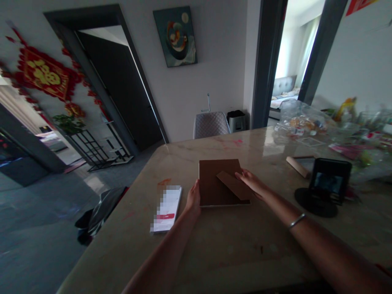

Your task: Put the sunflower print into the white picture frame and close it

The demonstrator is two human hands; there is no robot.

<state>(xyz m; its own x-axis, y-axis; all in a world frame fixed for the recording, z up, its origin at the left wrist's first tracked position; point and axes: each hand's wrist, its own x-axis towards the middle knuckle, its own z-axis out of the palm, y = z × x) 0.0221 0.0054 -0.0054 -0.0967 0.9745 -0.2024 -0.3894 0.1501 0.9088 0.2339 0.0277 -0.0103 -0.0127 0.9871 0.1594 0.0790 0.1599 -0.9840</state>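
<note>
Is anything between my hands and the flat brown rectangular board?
Nothing visible; your left hand meets the left edge of the flat brown rectangular board. Your right hand is at its right side, where a slim brown strip slants across it.

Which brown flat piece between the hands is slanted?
The narrow brown rectangular strip, angled at the right hand and overlapping the wide brown rectangular board, which sits straighter with the left hand at its left edge.
</note>
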